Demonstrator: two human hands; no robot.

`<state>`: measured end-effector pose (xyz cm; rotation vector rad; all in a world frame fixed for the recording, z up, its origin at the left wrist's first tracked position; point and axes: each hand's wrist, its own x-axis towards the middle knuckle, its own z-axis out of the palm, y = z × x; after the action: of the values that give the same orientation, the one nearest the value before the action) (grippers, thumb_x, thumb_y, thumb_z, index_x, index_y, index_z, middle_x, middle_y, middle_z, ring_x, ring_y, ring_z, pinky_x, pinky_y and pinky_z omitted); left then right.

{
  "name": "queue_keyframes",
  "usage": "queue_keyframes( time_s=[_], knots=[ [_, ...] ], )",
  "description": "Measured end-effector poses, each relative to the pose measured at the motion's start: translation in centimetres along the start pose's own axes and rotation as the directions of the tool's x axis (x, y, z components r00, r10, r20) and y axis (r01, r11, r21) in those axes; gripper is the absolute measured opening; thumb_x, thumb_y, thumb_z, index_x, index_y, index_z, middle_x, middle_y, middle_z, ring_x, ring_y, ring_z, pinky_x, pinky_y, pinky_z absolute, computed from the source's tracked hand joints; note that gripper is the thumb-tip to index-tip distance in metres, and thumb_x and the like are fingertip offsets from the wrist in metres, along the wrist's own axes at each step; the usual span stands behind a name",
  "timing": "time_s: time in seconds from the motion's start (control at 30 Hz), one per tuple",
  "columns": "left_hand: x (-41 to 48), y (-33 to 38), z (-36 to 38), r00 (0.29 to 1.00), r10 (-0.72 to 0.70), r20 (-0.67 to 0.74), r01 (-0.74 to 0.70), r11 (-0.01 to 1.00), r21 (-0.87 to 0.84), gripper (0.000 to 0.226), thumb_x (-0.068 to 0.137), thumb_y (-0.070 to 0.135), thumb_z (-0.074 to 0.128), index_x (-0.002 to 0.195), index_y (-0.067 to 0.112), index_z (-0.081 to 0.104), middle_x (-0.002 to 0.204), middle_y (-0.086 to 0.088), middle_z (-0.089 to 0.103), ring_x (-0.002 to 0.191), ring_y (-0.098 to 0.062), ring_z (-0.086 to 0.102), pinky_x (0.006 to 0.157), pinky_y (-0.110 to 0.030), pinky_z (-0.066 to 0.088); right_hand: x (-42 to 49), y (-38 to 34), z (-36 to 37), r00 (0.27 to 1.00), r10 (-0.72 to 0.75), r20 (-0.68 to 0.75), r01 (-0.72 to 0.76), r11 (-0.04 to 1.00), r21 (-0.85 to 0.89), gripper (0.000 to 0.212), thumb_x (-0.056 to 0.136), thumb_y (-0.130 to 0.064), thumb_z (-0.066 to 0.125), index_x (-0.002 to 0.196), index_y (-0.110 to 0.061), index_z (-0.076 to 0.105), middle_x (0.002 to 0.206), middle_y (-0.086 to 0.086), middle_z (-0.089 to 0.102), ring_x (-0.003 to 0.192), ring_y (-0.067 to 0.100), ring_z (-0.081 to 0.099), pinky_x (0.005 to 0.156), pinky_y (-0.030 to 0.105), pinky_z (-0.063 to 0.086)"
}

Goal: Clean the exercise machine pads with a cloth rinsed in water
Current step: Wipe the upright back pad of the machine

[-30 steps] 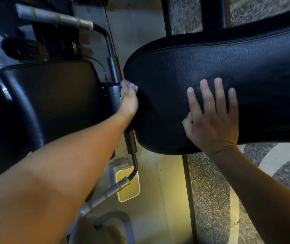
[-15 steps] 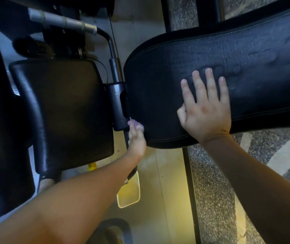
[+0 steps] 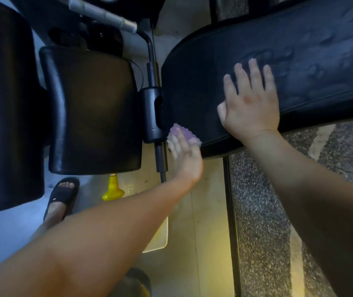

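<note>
Head view: the left hand (image 3: pixel 185 156) is pressing a purple cloth (image 3: pixel 184 133) with outstretched fingers against the long pad (image 3: pixel 299 50), at that pad's seven o'clock corner, just beside the black bracket (image 3: pixel 149 114). The right hand (image 3: pixel 250 103) is lying flat and released, fingers spread, on the pad's near edge. Embossed marks toward the pad's two o'clock are too blurred to read. Open floor (image 3: pixel 203 232) is showing at six o'clock, between the arms.

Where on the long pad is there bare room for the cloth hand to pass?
Bare stretches: the long pad between the bracket and the right hand, and all beyond that hand to the right. Crowded: the pad's near corner, where the left hand presses the cloth beside the bracket and rod.
</note>
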<state>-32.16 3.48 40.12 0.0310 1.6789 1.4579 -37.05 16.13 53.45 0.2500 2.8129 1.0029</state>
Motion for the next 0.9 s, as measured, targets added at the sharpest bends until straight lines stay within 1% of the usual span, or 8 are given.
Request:
queue_keyframes(
  time_s=[0.03,0.1,0.17,0.3,0.47,0.63,0.77,0.9],
  knots=[
    [-1.2,0.1,0.0,0.993,0.108,0.044,-0.112,0.988,0.101,0.064,0.108,0.051,0.016,0.156,0.036,-0.023,0.164,0.009,-0.029,0.149,-0.011,-0.031,0.121,-0.037,-0.015,-0.5,0.2,-0.4,1.0,-0.016,-0.004,0.016,1.0,0.003,0.061,0.093,-0.035,0.045,0.147,-0.007,0.049,0.158,0.022,0.039,0.15,0.042,0.026,0.125,0.058,0.015],
    [-2.4,0.3,-0.3,0.946,0.29,0.145,-0.319,0.914,0.251,0.067,0.107,0.054,0.019,0.154,0.04,-0.027,0.161,0.015,-0.035,0.146,-0.009,-0.036,0.122,-0.039,-0.013,-1.2,1.2,-1.2,0.999,-0.043,-0.004,0.043,0.999,-0.009,0.061,0.092,-0.035,0.049,0.147,-0.009,0.05,0.158,0.021,0.039,0.15,0.041,0.028,0.125,0.057,0.015],
    [-2.0,-0.1,-1.0,0.921,0.339,0.191,-0.384,0.874,0.299,0.066,0.107,0.053,0.02,0.154,0.043,-0.025,0.16,0.019,-0.036,0.146,-0.006,-0.037,0.123,-0.042,-0.01,-1.5,2.8,-2.0,1.0,-0.029,-0.001,0.029,0.998,-0.061,0.062,0.093,-0.039,0.047,0.149,-0.014,0.048,0.16,0.02,0.036,0.151,0.039,0.027,0.125,0.057,0.013],
    [0.2,-1.6,-1.8,0.94,0.304,0.158,-0.335,0.911,0.242,0.061,0.107,0.054,0.017,0.155,0.045,-0.021,0.16,0.022,-0.034,0.146,-0.002,-0.034,0.123,-0.042,-0.008,-1.8,3.8,-2.1,1.0,-0.001,0.009,0.002,0.989,-0.146,0.066,0.095,-0.046,0.04,0.155,-0.018,0.04,0.163,0.018,0.031,0.152,0.037,0.022,0.126,0.056,0.009],
    [3.4,-1.7,-1.9,0.963,0.265,0.046,-0.269,0.956,0.113,0.059,0.107,0.054,0.013,0.157,0.044,-0.017,0.163,0.018,-0.029,0.148,-0.003,-0.03,0.123,-0.041,-0.011,-1.9,3.7,-1.5,0.999,-0.006,-0.036,0.003,0.997,-0.072,0.063,0.095,-0.04,0.04,0.153,-0.015,0.043,0.162,0.021,0.032,0.152,0.04,0.022,0.125,0.057,0.009],
    [8.5,-1.1,-4.1,0.961,0.268,0.07,-0.275,0.954,0.119,0.061,0.106,0.056,0.012,0.157,0.042,-0.018,0.164,0.017,-0.027,0.149,-0.003,-0.027,0.126,-0.047,-0.008,-1.6,3.8,-1.4,0.998,-0.008,-0.054,0.004,0.998,-0.057,0.061,0.096,-0.038,0.038,0.151,-0.014,0.046,0.161,0.02,0.035,0.152,0.041,0.025,0.125,0.056,0.011],
    [13.8,1.5,-5.9,0.977,0.205,0.063,-0.207,0.978,0.025,0.068,0.103,0.06,0.016,0.158,0.036,-0.017,0.166,0.012,-0.024,0.153,-0.011,-0.021,0.126,-0.052,-0.003,-1.5,4.0,-1.1,0.996,-0.014,-0.087,0.008,0.998,-0.063,0.06,0.095,-0.036,0.04,0.149,-0.013,0.049,0.159,0.02,0.039,0.15,0.041,0.029,0.124,0.056,0.017],
    [17.9,5.1,-7.2,0.987,0.156,0.049,-0.156,0.988,0.004,0.077,0.098,0.06,0.02,0.16,0.029,-0.013,0.168,0.004,-0.02,0.154,-0.018,-0.018,0.125,-0.054,-0.005,-1.4,4.1,-0.5,0.994,-0.018,-0.108,0.011,0.998,-0.064,0.058,0.093,-0.034,0.043,0.147,-0.012,0.053,0.157,0.019,0.044,0.149,0.041,0.032,0.123,0.056,0.021]
  ],
)
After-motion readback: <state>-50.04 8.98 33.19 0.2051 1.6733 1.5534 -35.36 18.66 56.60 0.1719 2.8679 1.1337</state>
